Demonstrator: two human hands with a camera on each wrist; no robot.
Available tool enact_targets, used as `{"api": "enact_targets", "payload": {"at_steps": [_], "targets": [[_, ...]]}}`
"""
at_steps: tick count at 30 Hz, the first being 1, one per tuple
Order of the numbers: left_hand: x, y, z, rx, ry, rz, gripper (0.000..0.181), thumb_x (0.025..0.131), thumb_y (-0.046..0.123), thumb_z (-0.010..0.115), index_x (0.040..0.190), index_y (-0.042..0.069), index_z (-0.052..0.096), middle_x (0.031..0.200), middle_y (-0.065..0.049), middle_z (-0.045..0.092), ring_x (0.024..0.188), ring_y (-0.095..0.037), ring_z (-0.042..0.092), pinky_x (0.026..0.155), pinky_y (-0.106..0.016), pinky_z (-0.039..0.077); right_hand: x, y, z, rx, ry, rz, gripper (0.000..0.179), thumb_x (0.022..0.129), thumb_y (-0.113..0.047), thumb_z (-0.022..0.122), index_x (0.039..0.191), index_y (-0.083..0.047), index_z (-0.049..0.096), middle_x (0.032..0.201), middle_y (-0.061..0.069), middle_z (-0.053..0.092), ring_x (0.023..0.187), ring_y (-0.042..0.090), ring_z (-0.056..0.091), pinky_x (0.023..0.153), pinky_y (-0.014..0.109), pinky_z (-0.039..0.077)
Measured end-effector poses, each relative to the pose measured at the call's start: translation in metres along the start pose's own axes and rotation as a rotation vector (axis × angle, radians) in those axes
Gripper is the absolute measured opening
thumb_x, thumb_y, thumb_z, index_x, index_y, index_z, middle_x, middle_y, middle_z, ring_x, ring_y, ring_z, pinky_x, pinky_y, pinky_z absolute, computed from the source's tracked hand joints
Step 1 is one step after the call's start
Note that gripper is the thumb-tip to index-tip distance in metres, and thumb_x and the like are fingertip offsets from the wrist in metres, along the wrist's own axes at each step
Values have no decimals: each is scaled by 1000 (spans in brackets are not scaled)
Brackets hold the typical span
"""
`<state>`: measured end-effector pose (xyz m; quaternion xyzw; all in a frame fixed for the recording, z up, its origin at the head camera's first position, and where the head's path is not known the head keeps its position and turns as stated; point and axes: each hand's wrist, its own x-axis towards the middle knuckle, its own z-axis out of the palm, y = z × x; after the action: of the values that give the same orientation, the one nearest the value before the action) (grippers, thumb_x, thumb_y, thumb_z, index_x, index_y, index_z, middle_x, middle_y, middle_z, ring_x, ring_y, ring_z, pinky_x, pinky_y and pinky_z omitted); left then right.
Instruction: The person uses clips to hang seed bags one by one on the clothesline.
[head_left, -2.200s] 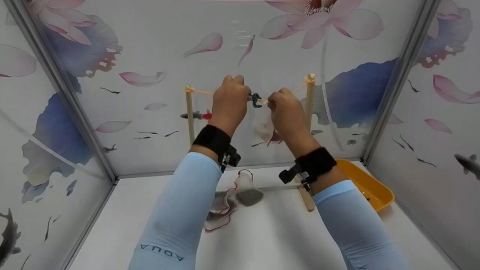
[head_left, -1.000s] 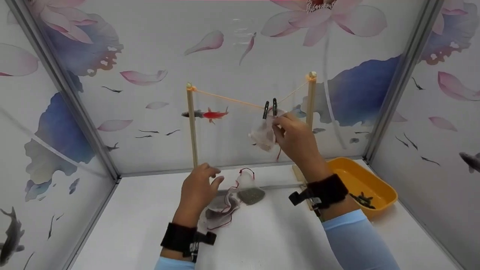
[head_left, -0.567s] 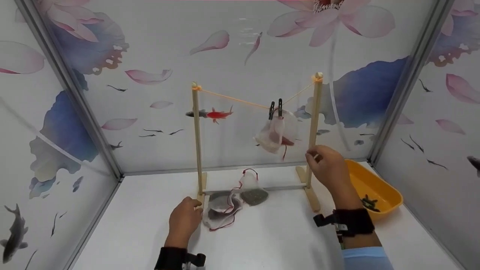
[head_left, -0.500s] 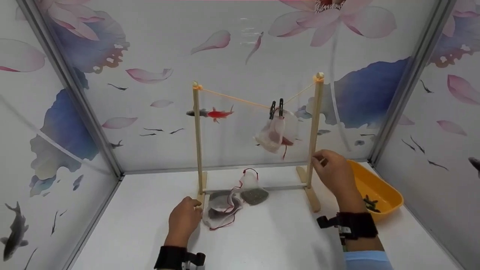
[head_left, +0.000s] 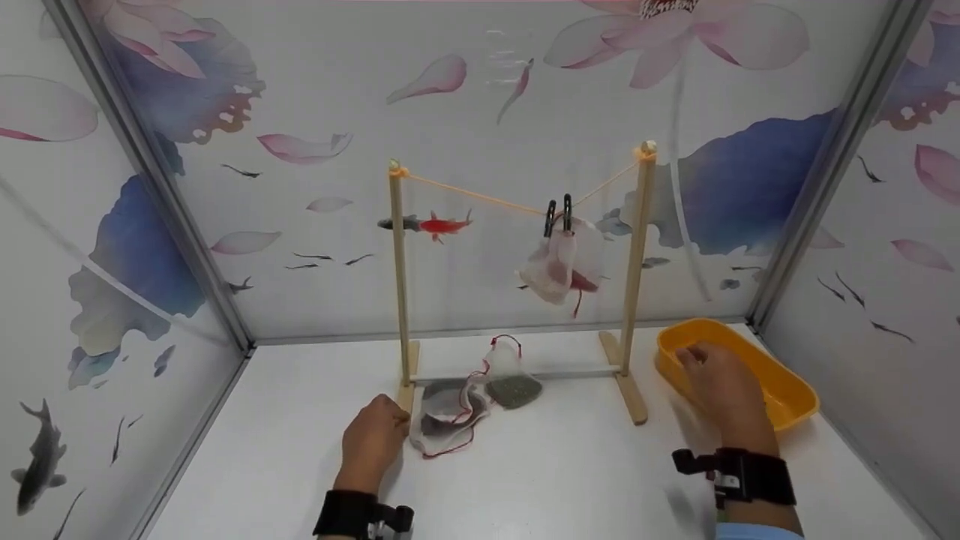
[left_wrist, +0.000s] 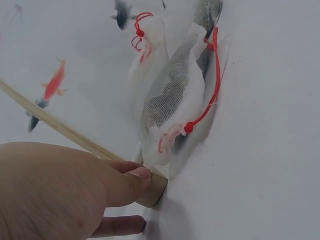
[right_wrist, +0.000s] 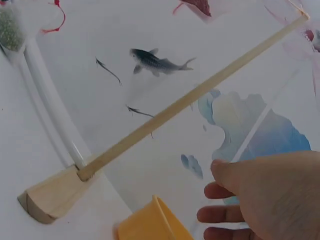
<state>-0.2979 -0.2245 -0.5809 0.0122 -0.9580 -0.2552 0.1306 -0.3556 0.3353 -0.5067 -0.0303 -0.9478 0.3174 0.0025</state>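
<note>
My left hand is low at the front of the wooden stand's left side. In the left wrist view, its thumb and forefinger grip the end of the wooden foot. My right hand hovers over the yellow tray with loosely curled fingers and nothing visible between them. White drawstring bags with reddish contents hang from the orange cord, held by two dark clips. Beside the left foot lie more drawstring bags, one grey and one greenish.
Two upright wooden posts, the right one nearest the tray, carry the sagging cord. A white bar joins the stand's feet low down. Printed panels enclose the white table at the back and both sides.
Both hands have come down from the cord, leaving the bags clipped there. The left hand has settled at the stand's foot. The right hand has moved rightward past the post to above the tray.
</note>
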Motion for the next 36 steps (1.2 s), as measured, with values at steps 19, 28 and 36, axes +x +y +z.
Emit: {"api": "enact_targets", "payload": {"at_steps": [19, 28, 36], "targets": [[2, 2, 2, -7, -9, -40, 5, 97, 7, 88, 101, 9, 85, 101, -4, 74, 98, -30, 78, 81, -48, 65, -14, 43, 5, -151, -146, 226, 100, 115, -77, 11, 106, 8, 64, 80, 13, 54, 81, 34, 57, 82, 48, 44], [1, 4, 3, 37, -7, -11, 7, 97, 7, 88, 104, 9, 87, 105, -4, 73, 100, -30, 78, 82, -47, 66, -12, 43, 4, -128, -137, 212, 85, 121, -63, 18, 102, 7, 62, 79, 11, 55, 76, 29, 58, 71, 40, 44], [0, 4, 3, 39, -5, -14, 6, 97, 7, 88, 102, 9, 87, 103, -4, 73, 99, -31, 78, 82, -48, 66, -10, 45, 5, -98, -66, 244, 70, 121, -54, 34, 100, 7, 62, 79, 12, 57, 76, 29, 58, 70, 39, 45]]}}
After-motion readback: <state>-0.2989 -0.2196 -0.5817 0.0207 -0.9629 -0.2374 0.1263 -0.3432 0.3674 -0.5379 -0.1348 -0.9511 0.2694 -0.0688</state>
